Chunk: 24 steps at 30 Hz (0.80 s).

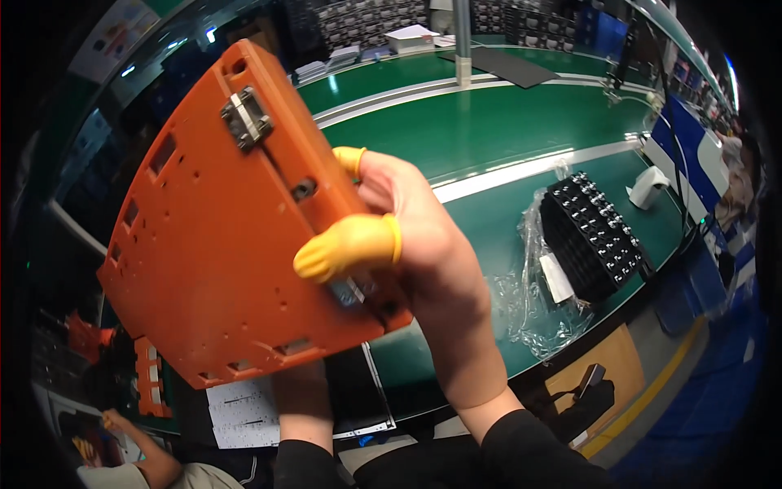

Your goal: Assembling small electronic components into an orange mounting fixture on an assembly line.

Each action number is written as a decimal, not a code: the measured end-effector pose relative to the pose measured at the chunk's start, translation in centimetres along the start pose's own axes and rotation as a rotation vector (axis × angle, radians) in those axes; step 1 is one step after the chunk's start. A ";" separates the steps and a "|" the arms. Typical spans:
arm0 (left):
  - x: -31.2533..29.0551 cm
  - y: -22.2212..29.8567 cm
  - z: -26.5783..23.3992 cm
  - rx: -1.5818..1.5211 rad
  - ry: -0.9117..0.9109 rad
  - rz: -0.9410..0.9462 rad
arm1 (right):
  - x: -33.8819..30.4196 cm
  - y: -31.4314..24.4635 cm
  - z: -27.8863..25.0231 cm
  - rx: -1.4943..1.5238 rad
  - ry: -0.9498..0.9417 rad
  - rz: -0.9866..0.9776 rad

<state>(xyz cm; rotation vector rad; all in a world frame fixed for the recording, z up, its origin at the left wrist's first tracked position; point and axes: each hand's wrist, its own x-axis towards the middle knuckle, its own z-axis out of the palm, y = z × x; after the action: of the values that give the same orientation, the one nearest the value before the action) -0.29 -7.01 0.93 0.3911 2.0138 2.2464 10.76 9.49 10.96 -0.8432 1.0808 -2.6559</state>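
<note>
Flat orange plastic fixture plate [220, 236] held up in the air, well above the green worktop [489, 122].

The right hand [415, 244] pinches the plate's right edge, its yellow-cotted thumb [346, 247] pressed on the face; the left hand [303, 399] props the lower edge, its grip hidden. Keeping the thumb flat and clear of the metal latch [247, 118] should steady it.

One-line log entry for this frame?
right hand: grips orange plate | left hand: under plate, mostly hidden | tray of black parts: on green bench
</note>
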 end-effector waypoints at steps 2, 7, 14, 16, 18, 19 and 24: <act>0.5 1.2 -0.3 -0.187 -0.152 0.169 | 0.5 -0.7 -1.7 0.075 -0.081 0.035; 2.4 2.6 0.0 -0.696 -0.527 0.589 | 2.5 1.2 -5.0 0.074 0.038 0.013; 3.3 0.1 -6.6 -0.887 -0.358 1.101 | 5.7 6.2 -8.4 0.669 0.051 0.323; 2.7 0.2 -8.4 -0.676 -0.206 1.119 | 5.7 7.0 -5.9 0.735 0.322 0.147; 1.7 0.2 -9.8 -0.261 0.083 1.097 | 6.1 8.5 -5.0 0.857 0.258 0.102; 1.1 0.4 -10.5 -0.055 0.225 1.068 | 6.4 8.9 -4.0 0.913 0.255 0.097; -2.2 3.0 -7.8 -1.081 -0.441 0.885 | 4.8 12.2 0.2 0.594 0.146 0.065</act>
<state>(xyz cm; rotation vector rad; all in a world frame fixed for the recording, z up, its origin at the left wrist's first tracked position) 0.08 -15.45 2.94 1.5940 0.2154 2.8474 6.06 -1.12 4.87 -0.4884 0.2841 -2.7686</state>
